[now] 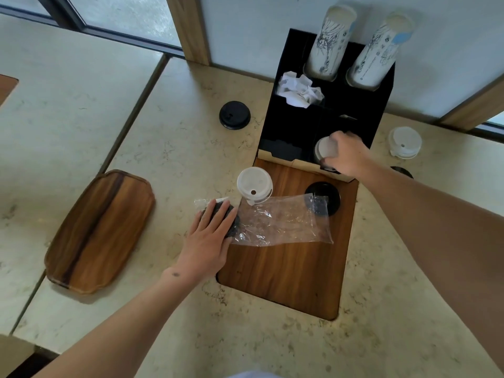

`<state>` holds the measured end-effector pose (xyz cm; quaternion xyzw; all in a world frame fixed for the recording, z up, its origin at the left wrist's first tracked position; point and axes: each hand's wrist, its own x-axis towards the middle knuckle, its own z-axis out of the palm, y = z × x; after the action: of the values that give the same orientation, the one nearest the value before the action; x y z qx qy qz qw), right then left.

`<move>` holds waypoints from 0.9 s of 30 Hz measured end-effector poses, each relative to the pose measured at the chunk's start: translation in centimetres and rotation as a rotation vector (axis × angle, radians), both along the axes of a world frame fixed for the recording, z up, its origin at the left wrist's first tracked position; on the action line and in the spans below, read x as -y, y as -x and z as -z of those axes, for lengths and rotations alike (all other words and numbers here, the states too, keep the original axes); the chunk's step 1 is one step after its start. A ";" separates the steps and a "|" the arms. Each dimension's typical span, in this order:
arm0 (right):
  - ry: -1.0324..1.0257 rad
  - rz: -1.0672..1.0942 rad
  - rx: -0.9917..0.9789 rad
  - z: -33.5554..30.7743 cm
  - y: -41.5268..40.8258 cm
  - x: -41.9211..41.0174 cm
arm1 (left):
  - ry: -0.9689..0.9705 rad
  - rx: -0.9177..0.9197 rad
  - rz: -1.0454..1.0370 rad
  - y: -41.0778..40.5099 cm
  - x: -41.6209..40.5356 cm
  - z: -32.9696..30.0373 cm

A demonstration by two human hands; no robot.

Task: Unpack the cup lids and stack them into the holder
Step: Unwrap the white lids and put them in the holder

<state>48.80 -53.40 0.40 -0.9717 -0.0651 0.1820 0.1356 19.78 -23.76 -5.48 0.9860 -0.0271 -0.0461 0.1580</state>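
Right hand (345, 156) pinches white lids (326, 150) into holder (321, 115), centre right | left hand (208, 236) flat on bagged black lids (230, 226) | I judge them light, slippery (grip rims).

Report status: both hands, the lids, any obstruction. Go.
Right hand gripping white lids in the black holder. Left hand flat on black lids beside the plastic bag. No obstruction seen.
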 end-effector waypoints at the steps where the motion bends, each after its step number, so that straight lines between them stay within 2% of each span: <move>1: -0.045 0.035 0.053 -0.3 0.7 -0.2 | 0.009 -0.005 0.002 0.0 -0.1 -0.1; 4: -0.263 0.231 0.258 -1.1 4.9 -0.6 | 0.022 -0.020 0.005 0.0 -0.2 -0.6; 6: -0.398 0.340 0.271 -1.0 9.4 -0.5 | 0.026 -0.028 0.010 0.2 -0.1 -0.9; 14: -0.599 0.662 -0.159 3.2 29.2 2.7 | 0.063 -0.093 0.139 5.4 1.3 -1.5; 19: -0.870 0.892 -0.406 3.2 35.0 4.3 | 0.101 -0.117 0.216 9.8 2.9 -1.6; 24: -0.986 0.798 -0.601 1.8 37.7 5.1 | 0.297 -0.165 0.255 13.6 5.3 -2.6; 27: -1.049 0.771 -0.741 1.3 38.5 5.6 | 0.423 -0.105 0.029 15.5 6.1 -3.6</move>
<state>10.29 -58.96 -0.93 -0.6087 0.2516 0.3820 0.6483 4.28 -29.90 -1.85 0.9266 -0.0423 -0.0927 0.3620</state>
